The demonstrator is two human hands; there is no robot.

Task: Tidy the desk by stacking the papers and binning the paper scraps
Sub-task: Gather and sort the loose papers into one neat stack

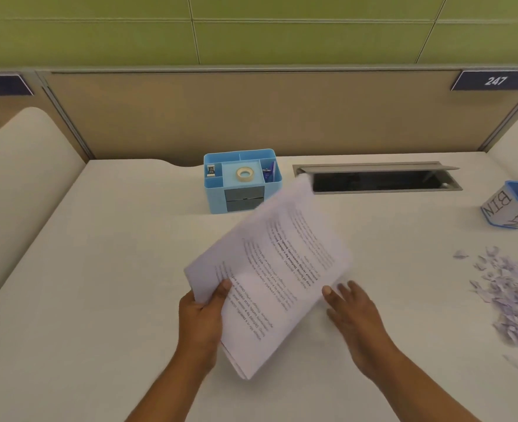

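Observation:
A stack of printed white papers is lifted off the desk and tilted, its far end blurred. My left hand grips the stack's near left edge, thumb on top. Beside the papers' right edge my right hand is spread with straight fingers, and whether it touches the sheets is unclear. A pile of small white paper scraps lies on the desk at the right. A blue-rimmed container labelled BIN stands at the far right, tilted in view.
A light blue desk organiser with a tape roll stands at the back centre. A grey cable hatch is open in the desk behind the papers. Partition walls enclose the back and both sides.

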